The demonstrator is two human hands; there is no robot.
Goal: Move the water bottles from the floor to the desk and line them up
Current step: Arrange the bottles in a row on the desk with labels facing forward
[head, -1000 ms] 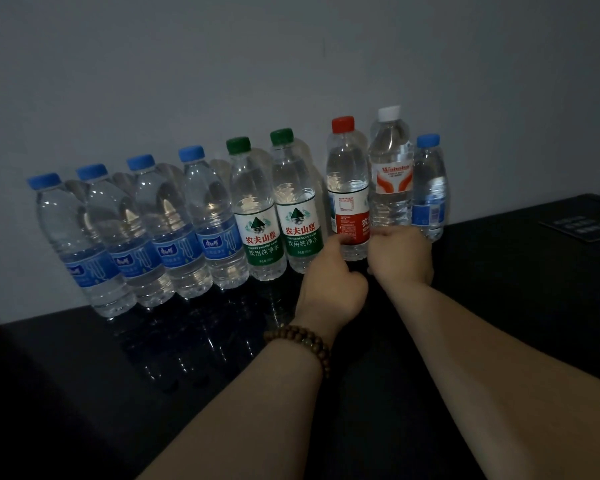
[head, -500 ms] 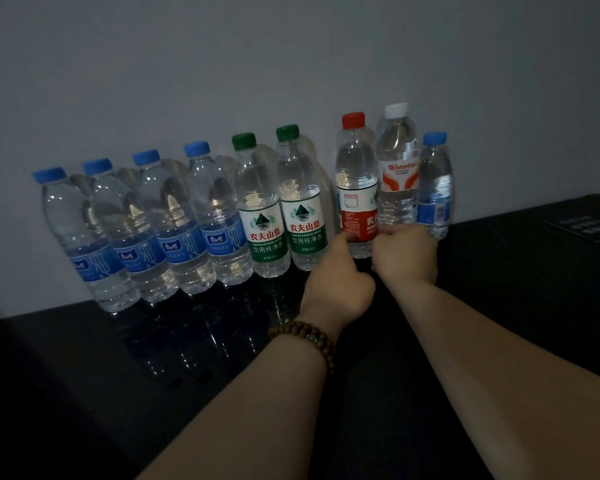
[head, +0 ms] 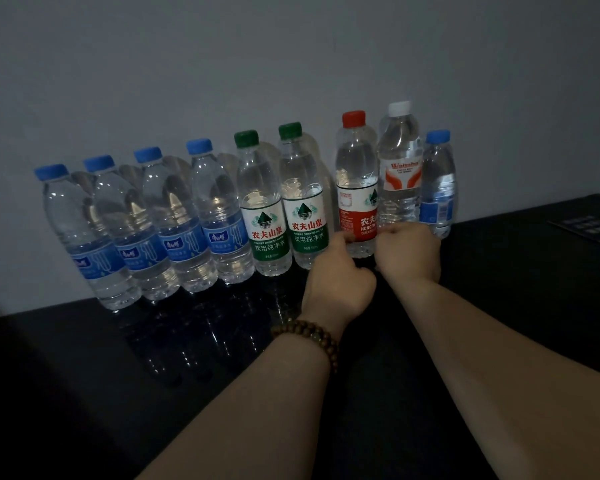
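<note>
Nine bottles [head: 267,216] stand in a row on the black desk [head: 84,375], against the wall [head: 222,64]. Left hand [head: 338,285] pinches the red-capped bottle [head: 355,188] low down; right hand [head: 409,251] curls just beside it, and I can't tell what it's gripping.

Five blue-capped bottles [head: 84,237] [head: 132,230] [head: 174,220] [head: 219,213] [head: 438,188], two green-capped bottles [head: 262,209] [head: 303,202], one red-capped bottle [head: 355,188], one white-capped bottle [head: 399,168]
</note>
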